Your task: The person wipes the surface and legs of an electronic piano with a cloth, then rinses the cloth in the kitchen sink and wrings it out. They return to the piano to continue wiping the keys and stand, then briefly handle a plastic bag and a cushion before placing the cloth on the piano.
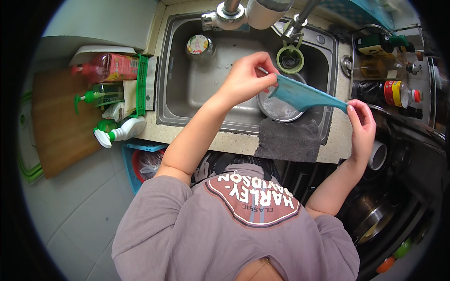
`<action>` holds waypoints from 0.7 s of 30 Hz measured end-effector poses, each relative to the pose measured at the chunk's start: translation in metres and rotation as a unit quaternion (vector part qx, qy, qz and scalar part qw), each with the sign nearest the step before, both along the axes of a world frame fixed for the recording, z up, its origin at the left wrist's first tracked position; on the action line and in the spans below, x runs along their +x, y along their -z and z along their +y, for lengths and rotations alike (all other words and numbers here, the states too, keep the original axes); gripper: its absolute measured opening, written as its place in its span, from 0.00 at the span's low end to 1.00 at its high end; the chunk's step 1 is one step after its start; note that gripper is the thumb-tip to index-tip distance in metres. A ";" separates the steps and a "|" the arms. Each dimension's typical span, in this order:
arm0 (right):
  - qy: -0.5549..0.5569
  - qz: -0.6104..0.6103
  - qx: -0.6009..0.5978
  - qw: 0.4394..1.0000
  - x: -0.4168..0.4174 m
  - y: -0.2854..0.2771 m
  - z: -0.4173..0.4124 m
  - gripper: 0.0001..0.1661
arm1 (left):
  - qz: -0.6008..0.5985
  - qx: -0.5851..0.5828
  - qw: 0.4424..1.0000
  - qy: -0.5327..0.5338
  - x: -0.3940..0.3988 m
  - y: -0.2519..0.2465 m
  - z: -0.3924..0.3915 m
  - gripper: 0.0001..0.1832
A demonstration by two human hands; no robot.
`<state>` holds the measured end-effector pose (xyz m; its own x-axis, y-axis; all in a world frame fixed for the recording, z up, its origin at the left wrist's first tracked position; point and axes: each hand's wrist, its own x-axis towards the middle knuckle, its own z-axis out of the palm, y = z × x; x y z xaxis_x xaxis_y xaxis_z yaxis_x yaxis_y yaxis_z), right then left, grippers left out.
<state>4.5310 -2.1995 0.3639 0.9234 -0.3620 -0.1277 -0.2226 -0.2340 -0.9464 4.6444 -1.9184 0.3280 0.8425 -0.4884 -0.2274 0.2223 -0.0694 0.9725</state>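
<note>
My left hand (248,77) pinches one end of a blue cloth (300,92) between thumb and fingers, above the stainless steel sink (197,95). The cloth's other end is gripped by my right hand (362,121), out past the sink's right side. Between them the cloth is drawn out long, narrowing towards the right. Beneath it a round metal bowl (277,114) holds cloudy, foamy water, and the cloth covers part of its rim. At the front edge of the sink a dark grey cloth (288,140) is draped over the counter.
A glass jar (200,48) stands in the sink's far left. Beyond the bowl hangs a light green ring-shaped holder (290,60), near the faucet (230,15). Pump bottles and a white spray bottle (124,131) are at left. Several bottles, including a dark sauce bottle (383,92), line the right.
</note>
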 end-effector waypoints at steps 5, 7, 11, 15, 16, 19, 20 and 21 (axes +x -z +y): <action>-0.056 0.132 -0.158 0.977 0.039 0.140 -0.005 0.07 | 0.004 0.094 0.995 -0.035 0.010 0.121 -0.019 0.06; -0.103 0.207 -0.222 0.947 0.058 0.204 0.014 0.08 | 0.017 0.229 0.971 -0.061 0.004 0.176 -0.035 0.06; -0.139 0.247 -0.277 0.918 0.065 0.314 0.051 0.09 | -0.098 0.333 0.938 -0.008 -0.019 0.291 -0.072 0.08; -0.195 0.281 -0.338 0.877 0.061 0.339 0.073 0.11 | -0.024 0.412 0.910 0.034 -0.030 0.321 -0.086 0.12; -0.143 0.288 -0.353 0.879 0.061 0.346 0.073 0.12 | -0.027 0.418 0.907 0.046 -0.030 0.321 -0.088 0.13; -0.034 0.340 -0.277 0.898 0.066 0.365 0.060 0.08 | -0.061 0.374 0.923 0.065 -0.032 0.303 -0.094 0.19; -0.025 0.317 -0.093 0.943 0.063 0.369 0.046 0.08 | -0.106 0.338 0.934 0.049 -0.033 0.293 -0.097 0.21; -0.029 0.281 0.095 0.955 0.065 0.356 0.044 0.08 | -0.146 0.306 0.940 0.021 -0.035 0.290 -0.093 0.23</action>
